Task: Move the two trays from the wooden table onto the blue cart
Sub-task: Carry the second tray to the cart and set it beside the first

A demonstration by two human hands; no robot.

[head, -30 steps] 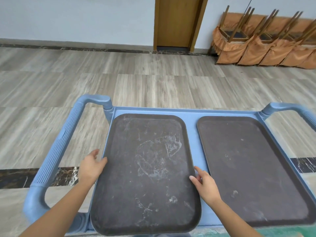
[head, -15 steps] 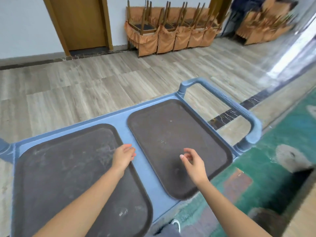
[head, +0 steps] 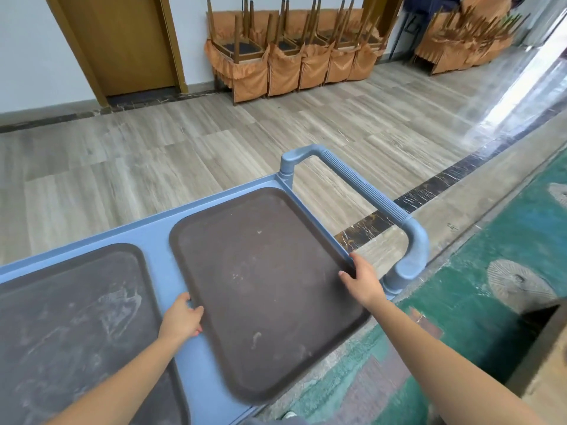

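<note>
Both hands reach forward — left hand (head: 182, 320) and right hand (head: 362, 277) curled.

Bright, even daylight is filling the room, and it is coming from the upper right, where a white glare streak (head: 518, 87) is washing out the pale wood-plank floor (head: 214, 154). Shadows are staying soft and faint around the blue plastic cart (head: 162, 237). The wide lens is bending straight lines, so the cart's ribbed handle (head: 365, 191) is curving. Toward the frame edges beyond the cart, detail is smearing, and the forearms at the bottom are looking slightly blurred.
</note>
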